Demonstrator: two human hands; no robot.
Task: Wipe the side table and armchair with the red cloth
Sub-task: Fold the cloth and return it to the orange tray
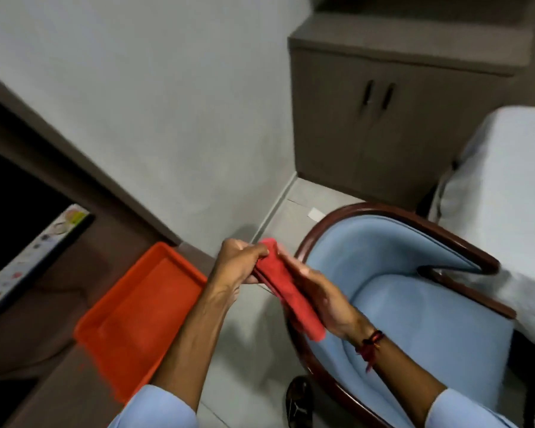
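The red cloth is folded into a long strip and held between both hands in mid-air, over the floor gap between table and chair. My left hand pinches its upper end. My right hand lies along its right side with the fingers closed on it. The armchair, with light blue padding and a dark wooden frame, stands at the right, just beside my right hand. The brown side table is at the lower left, below and left of my left forearm.
An orange tray lies on the table's right end, overhanging the edge. A dark screen with stickers on its edge stands at the far left. A brown cabinet stands behind the chair. White bedding is at the right. My dark shoe is on the floor.
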